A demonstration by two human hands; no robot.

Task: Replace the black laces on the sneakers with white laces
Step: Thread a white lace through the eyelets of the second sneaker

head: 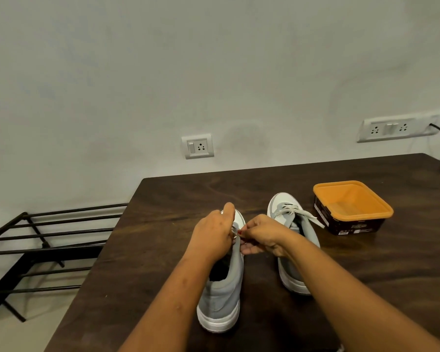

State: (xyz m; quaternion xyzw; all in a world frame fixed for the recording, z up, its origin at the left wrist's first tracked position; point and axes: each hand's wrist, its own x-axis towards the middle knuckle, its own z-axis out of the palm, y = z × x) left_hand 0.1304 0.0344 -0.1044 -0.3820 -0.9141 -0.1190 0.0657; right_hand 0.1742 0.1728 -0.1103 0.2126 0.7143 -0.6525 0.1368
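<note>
Fingers of the left hand (215,235) are curled over the near-left sneaker (222,283) on the bench (163,224), while the right hand (261,236) pinches a white lace (235,232) at its eyelets. Even tension should be kept. Farther right, the other sneaker (294,240) is already laced white.

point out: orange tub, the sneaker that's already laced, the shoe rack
orange tub (328,189): head view, on its far orange rim.
laced sneaker (283,200): head view, on its white toe cap.
shoe rack (61,221): head view, on an upper black bar, left of the table.
</note>
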